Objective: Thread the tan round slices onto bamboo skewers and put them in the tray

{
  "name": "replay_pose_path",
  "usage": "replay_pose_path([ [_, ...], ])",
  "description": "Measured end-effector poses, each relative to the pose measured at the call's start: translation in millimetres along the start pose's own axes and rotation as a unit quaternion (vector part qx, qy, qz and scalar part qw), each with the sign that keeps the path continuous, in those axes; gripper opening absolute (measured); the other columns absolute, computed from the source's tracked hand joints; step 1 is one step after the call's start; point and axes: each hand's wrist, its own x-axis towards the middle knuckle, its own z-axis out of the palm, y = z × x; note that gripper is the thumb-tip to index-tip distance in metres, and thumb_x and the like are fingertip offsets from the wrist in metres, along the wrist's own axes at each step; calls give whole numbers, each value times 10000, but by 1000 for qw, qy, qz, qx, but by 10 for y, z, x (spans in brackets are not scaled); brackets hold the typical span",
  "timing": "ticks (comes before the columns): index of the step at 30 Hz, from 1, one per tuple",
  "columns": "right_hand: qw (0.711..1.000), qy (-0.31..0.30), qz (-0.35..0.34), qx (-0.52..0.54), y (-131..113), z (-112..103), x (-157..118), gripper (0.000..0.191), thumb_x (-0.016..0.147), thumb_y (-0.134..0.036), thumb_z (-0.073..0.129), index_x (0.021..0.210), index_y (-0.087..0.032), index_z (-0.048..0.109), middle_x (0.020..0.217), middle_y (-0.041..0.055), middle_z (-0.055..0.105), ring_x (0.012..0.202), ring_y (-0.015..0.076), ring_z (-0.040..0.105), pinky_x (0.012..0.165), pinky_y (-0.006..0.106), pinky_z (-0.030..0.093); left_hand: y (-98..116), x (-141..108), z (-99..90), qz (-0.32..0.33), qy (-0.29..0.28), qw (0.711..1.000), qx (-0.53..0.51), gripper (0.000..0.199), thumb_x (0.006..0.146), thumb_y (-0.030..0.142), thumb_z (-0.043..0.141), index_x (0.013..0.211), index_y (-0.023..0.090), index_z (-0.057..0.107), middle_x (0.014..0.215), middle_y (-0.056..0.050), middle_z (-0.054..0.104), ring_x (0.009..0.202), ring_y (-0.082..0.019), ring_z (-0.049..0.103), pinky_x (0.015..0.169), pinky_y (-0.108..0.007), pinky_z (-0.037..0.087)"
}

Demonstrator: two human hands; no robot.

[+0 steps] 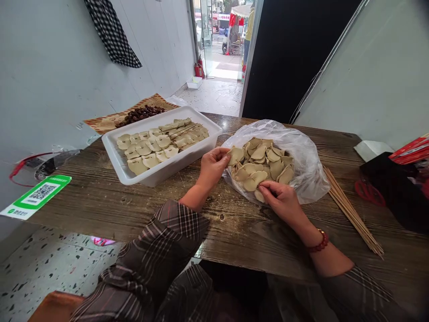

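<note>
My left hand (213, 166) pinches a round, thin beige slice (236, 155) by its edge, just over the pile. Lower down, my right hand (281, 200) has its thumb and fingers closed at the rim of another beige slice (254, 180) at the near side of the heap. Many such slices lie piled in an open clear plastic bag (308, 167). To the left, a white plastic tub (152, 172) holds rows of similar slices threaded on sticks. A bundle of thin wooden skewers (351, 210) rests on the table to the right of the bag.
Small dark brown pieces (142, 115) lie on patterned paper behind the tub. A green QR-code card (38, 195) is at the left end of the wooden table (214, 237). At right stand a black box (389, 192) and red packets (412, 150). A doorway opens ahead.
</note>
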Motion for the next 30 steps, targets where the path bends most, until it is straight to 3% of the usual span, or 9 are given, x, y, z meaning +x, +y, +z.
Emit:
replay_pose_path([
  [8,999,-13,22,20,8,10,-4,253,897,-364,534,812,-183,690,588,18,629,606,167,603,506,245,398,-61,49,-30,48,9,996,76,164,691,254,714,764,167,597,612,36,549,542,-72,455,532,-203,355],
  [13,999,-9,24,21,-6,7,1,244,895,-346,536,807,-174,685,584,13,621,580,151,573,520,245,394,-34,5,11,54,-34,993,101,139,710,235,704,750,164,591,620,30,555,563,-74,454,533,-200,347],
  [16,999,-1,38,33,-11,-2,-1,252,896,-360,541,802,-174,683,560,-1,595,540,135,533,516,242,386,0,-31,40,28,-74,994,75,183,703,259,740,770,158,603,652,20,582,586,-75,482,545,-198,376],
  [21,994,2,66,84,-13,-30,-8,274,902,-395,546,804,-170,670,517,-26,549,484,112,470,485,234,361,68,-76,73,-44,-82,994,-52,369,689,396,795,932,158,652,812,-16,663,710,-103,587,631,-216,492],
  [24,993,2,64,96,-16,-34,-4,274,898,-399,552,811,-169,673,516,-26,552,485,110,471,489,236,362,76,-100,96,-100,-121,981,-113,409,656,451,823,898,148,692,874,-41,695,769,-117,628,682,-219,518],
  [27,992,-5,68,106,-25,-26,4,279,891,-406,557,805,-169,676,508,-26,549,474,107,460,484,238,353,58,-115,114,-131,-150,968,-152,384,624,401,860,869,144,715,849,-45,711,743,-108,638,690,-209,519],
  [30,985,-16,91,144,-40,-22,14,292,882,-431,565,810,-170,675,502,-33,536,445,96,419,463,235,335,42,-117,116,-144,-136,967,-161,392,589,330,885,897,153,722,854,-45,725,713,-103,641,674,-208,526],
])
